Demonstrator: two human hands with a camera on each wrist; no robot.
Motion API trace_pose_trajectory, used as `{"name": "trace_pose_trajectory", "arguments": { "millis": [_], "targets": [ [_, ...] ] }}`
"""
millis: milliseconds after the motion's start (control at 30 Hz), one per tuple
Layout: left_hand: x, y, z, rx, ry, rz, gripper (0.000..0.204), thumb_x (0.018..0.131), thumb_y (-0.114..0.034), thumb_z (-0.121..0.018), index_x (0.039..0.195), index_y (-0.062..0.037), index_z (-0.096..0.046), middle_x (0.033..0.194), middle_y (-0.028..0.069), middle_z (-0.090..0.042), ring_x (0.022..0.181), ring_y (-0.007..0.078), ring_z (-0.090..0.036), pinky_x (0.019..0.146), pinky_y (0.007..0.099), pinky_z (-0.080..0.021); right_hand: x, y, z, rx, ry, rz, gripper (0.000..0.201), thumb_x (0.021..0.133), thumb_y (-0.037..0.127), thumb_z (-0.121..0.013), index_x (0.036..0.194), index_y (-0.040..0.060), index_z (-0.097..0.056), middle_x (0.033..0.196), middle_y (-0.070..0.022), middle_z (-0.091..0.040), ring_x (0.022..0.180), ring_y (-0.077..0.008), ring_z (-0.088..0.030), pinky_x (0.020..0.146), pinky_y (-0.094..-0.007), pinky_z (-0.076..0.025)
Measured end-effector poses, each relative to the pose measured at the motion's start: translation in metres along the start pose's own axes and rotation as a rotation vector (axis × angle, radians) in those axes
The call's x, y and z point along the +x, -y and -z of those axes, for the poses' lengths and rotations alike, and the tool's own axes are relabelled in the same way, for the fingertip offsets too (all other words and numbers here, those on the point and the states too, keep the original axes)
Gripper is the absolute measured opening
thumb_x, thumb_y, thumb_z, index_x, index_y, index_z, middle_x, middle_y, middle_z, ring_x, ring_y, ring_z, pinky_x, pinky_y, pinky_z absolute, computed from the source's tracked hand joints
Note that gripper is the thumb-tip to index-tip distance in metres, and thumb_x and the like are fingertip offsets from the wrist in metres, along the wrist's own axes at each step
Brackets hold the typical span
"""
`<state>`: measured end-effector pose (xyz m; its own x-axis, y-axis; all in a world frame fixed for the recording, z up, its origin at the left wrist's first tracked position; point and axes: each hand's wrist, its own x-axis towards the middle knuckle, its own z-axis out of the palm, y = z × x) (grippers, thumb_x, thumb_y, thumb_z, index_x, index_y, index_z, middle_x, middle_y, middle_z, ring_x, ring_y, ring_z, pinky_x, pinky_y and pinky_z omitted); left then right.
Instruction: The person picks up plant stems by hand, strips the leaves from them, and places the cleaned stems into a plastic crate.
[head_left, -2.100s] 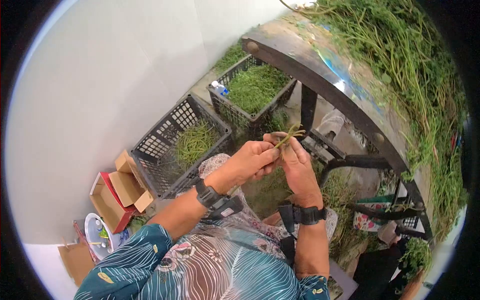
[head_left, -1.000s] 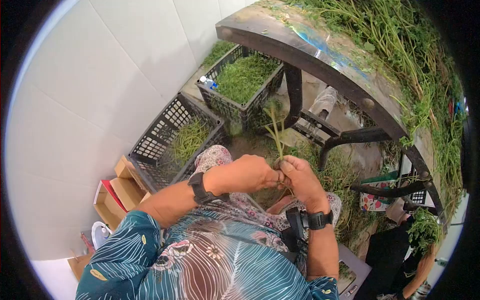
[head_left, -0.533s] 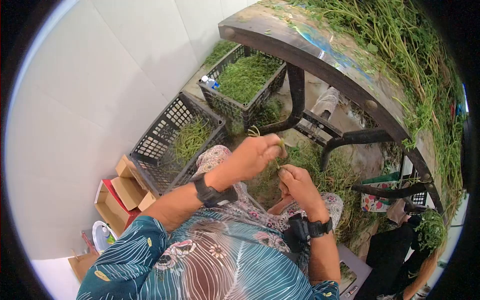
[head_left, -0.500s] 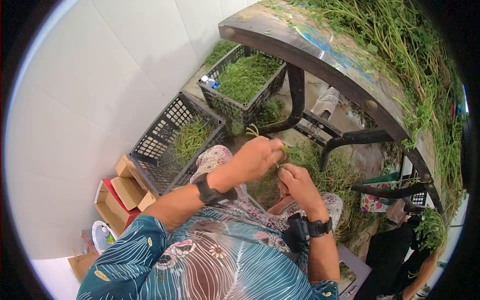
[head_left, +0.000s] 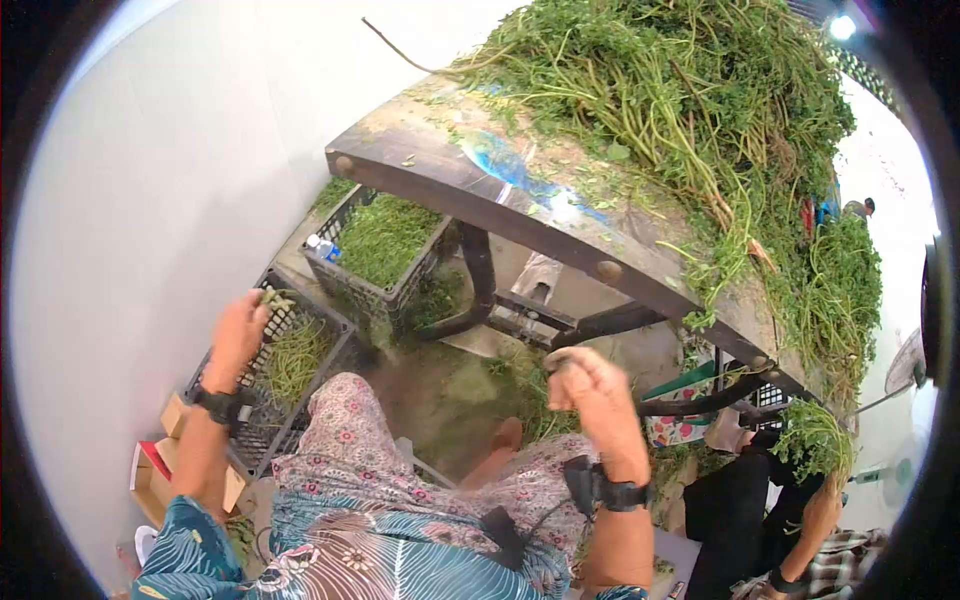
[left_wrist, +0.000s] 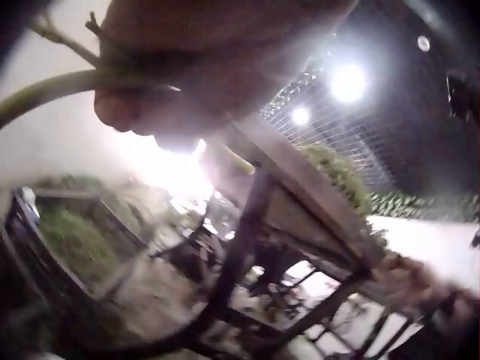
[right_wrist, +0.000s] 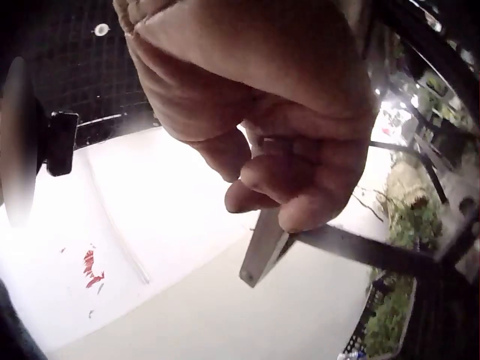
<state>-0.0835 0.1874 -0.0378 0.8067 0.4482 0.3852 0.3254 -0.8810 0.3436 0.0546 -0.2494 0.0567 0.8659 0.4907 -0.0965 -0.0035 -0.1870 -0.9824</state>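
My left hand [head_left: 238,335] is at the far left, over the edge of the nearer black crate [head_left: 347,332], pinching short green stems [head_left: 277,299]. Inside that crate lies a loose heap of cut stems [head_left: 297,362]. The left wrist view has the hand [left_wrist: 202,60] large at the top, with a stem [left_wrist: 52,90] sticking out leftward. My right hand [head_left: 598,400] is raised in front of the table edge, fingers curled; the right wrist view of this hand [right_wrist: 277,112] shows no stem in it. A dark patch is at its thumb.
A big pile of leafy stems [head_left: 700,110] covers the table [head_left: 470,210]. Another crate [head_left: 395,300] holds green leaves, with a bottle [head_left: 322,248] at its rim. Cardboard boxes [head_left: 155,475] stand lower left. Another person's arm [head_left: 820,520] holds greens at lower right.
My hands have moved apart: the left went left to the nearer crate with stems, the right rose slightly. The head view has shifted, showing more of the table and pile.
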Motion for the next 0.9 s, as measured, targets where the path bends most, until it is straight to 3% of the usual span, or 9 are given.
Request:
{"name": "trace_pose_trajectory", "arguments": {
  "millis": [33,133,200,233,333,500,667,800,900],
  "targets": [
    [-0.002,0.008,0.007,0.167,-0.183,-0.151,0.023,0.082,-0.018,-0.052,0.096,-0.0012,-0.059,0.081,0.0188,-0.06,0.076,0.0358,-0.058,0.07,0.04,-0.046,-0.001,0.011,0.011,-0.039,-0.047,0.036,0.022,0.086,0.014,-0.048,0.1,0.0003,-0.058,0.07,-0.0009,-0.055,0.063,-0.0078,-0.052,0.059,-0.0231,-0.044],
    [0.002,0.008,0.02,0.097,-0.233,-0.197,0.023,0.079,-0.016,-0.054,0.097,-0.0021,-0.059,0.083,0.0185,-0.061,0.079,0.0343,-0.059,0.072,0.038,-0.047,0.003,0.041,0.043,-0.199,-0.29,0.184,0.018,0.083,0.006,-0.047,0.093,0.0014,-0.061,0.066,0.0011,-0.054,0.06,-0.0063,-0.049,0.056,-0.0215,-0.04],
    [-0.004,-0.008,0.013,-0.113,0.17,-0.038,0.023,0.078,-0.015,-0.054,0.097,-0.0023,-0.059,0.085,0.0181,-0.061,0.08,0.0338,-0.059,0.073,0.0377,-0.047,0.005,0.058,0.064,-0.233,-0.471,0.221,0.016,0.085,0.009,-0.048,0.092,0.0009,-0.06,0.066,0.0011,-0.053,0.059,-0.0057,-0.047,0.054,-0.0213,-0.038],
    [-0.007,-0.02,0.009,-0.217,0.373,0.038,0.023,0.078,-0.014,-0.054,0.096,-0.0024,-0.06,0.086,0.0179,-0.061,0.08,0.0335,-0.059,0.073,0.0376,-0.047,0.01,0.055,0.083,-0.243,-0.536,0.35,0.016,0.087,0.012,-0.05,0.093,0.0005,-0.059,0.067,0.0008,-0.054,0.058,-0.0058,-0.047,0.054,-0.021,-0.038],
    [-0.02,-0.064,-0.006,-0.313,0.604,-0.167,0.022,0.078,-0.015,-0.053,0.095,-0.0025,-0.061,0.088,0.017,-0.062,0.083,0.0333,-0.06,0.074,0.037,-0.047,0.013,0.067,0.127,-0.207,-0.671,0.353,0.019,0.088,0.017,-0.051,0.095,0.0013,-0.058,0.071,-0.0007,-0.055,0.058,-0.0069,-0.048,0.053,-0.0211,-0.04],
    [-0.032,-0.116,-0.026,-0.32,0.861,-0.26,0.027,0.08,-0.018,-0.056,0.102,-0.0018,-0.06,0.092,0.0177,-0.063,0.085,0.0336,-0.06,0.074,0.0386,-0.047,0.042,0.082,0.18,-0.324,-0.836,0.194,0.031,0.087,0.031,-0.053,0.102,0.004,-0.057,0.08,0.0,-0.055,0.064,-0.0075,-0.048,0.052,-0.0216,-0.039],
    [-0.048,-0.123,-0.049,-0.297,0.811,-0.421,0.029,0.081,-0.023,-0.055,0.103,-0.0043,-0.059,0.094,0.0168,-0.063,0.087,0.0344,-0.059,0.076,0.0413,-0.046,0.085,0.078,0.194,-0.435,-0.779,-0.03,0.037,0.084,0.037,-0.053,0.101,0.005,-0.057,0.089,-0.0013,-0.057,0.071,-0.0117,-0.05,0.054,-0.0262,-0.039],
    [-0.053,-0.116,-0.051,-0.254,0.82,-0.438,0.03,0.081,-0.024,-0.056,0.103,-0.0051,-0.059,0.093,0.0168,-0.063,0.088,0.0344,-0.058,0.075,0.0417,-0.046,0.099,0.064,0.211,-0.251,-0.693,0.12,0.026,0.083,0.026,-0.054,0.088,0.001,-0.059,0.074,-0.0033,-0.055,0.062,-0.0118,-0.049,0.052,-0.0257,-0.039],
    [-0.055,-0.109,-0.048,-0.257,0.817,-0.451,0.029,0.081,-0.025,-0.056,0.102,-0.0049,-0.06,0.091,0.0172,-0.063,0.086,0.0345,-0.058,0.074,0.0421,-0.046,0.081,0.091,0.19,0.413,-0.736,0.202,0.021,0.085,0.02,-0.05,0.09,0.0004,-0.056,0.076,-0.0059,-0.057,0.06,-0.0144,-0.052,0.052,-0.0271,-0.041]
  ]
}}
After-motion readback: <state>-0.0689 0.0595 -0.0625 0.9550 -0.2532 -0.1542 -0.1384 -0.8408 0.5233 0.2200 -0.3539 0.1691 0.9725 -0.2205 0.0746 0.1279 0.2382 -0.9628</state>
